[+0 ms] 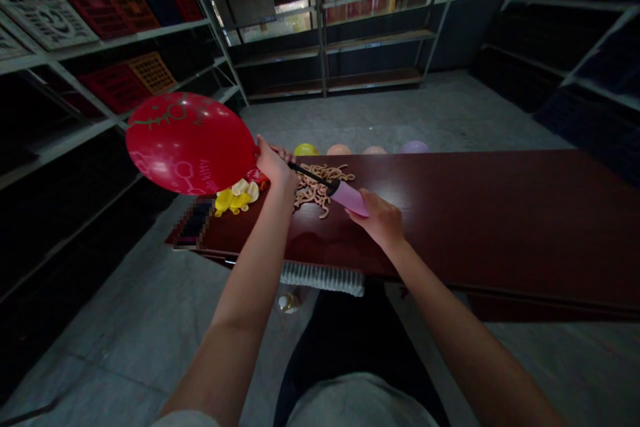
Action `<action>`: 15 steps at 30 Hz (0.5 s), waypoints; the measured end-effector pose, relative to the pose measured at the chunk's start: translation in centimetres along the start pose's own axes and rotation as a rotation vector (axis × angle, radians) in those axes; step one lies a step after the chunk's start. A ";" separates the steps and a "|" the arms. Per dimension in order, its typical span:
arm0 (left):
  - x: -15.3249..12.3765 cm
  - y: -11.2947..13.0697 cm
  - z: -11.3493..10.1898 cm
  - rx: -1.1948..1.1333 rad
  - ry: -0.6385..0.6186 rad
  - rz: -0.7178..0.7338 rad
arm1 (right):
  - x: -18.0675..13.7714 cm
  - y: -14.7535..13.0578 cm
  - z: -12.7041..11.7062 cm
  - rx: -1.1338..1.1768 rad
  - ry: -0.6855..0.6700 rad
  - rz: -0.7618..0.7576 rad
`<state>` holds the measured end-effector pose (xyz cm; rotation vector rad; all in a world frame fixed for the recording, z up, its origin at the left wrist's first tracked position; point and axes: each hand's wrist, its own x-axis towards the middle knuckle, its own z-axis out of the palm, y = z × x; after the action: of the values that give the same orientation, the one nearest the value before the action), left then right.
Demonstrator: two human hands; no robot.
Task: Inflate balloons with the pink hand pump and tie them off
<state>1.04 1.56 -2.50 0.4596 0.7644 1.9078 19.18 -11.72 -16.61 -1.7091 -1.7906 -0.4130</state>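
My left hand point(274, 163) is closed on the neck of an inflated red balloon point(190, 143) with printed white and green figures, held over the left end of the dark wooden table point(500, 213). My right hand point(381, 219) grips a pink hand pump point(347, 197). The pump's black nozzle point(307, 173) points into the balloon's neck at my left hand. Under the nozzle lies a heap of pale clips or ties point(317, 187). Flat yellow balloons point(236, 199) lie beside my left hand.
Several inflated balloons, yellow point(305, 149), peach point(339, 149) and lilac point(414, 146), show behind the table's far edge. A dark flat object point(193, 225) lies at the table's left corner. Metal shelving with red and orange crates point(117, 10) stands left, empty racks behind and right.
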 end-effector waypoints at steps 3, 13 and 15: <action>-2.4 -3.0 0.5 0.033 -0.051 -0.047 | 0.1 0.0 0.1 0.000 -0.007 0.030; -4.9 -6.0 -0.2 0.052 -0.069 -0.163 | 0.2 -0.2 0.1 0.011 -0.039 0.050; -4.6 -5.3 -1.4 0.031 -0.010 -0.207 | 0.2 -0.4 -0.1 0.004 -0.070 0.016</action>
<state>5.70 -1.32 -7.07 0.3932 0.8043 1.7021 18.79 -11.65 -16.36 -1.7534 -1.8243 -0.3467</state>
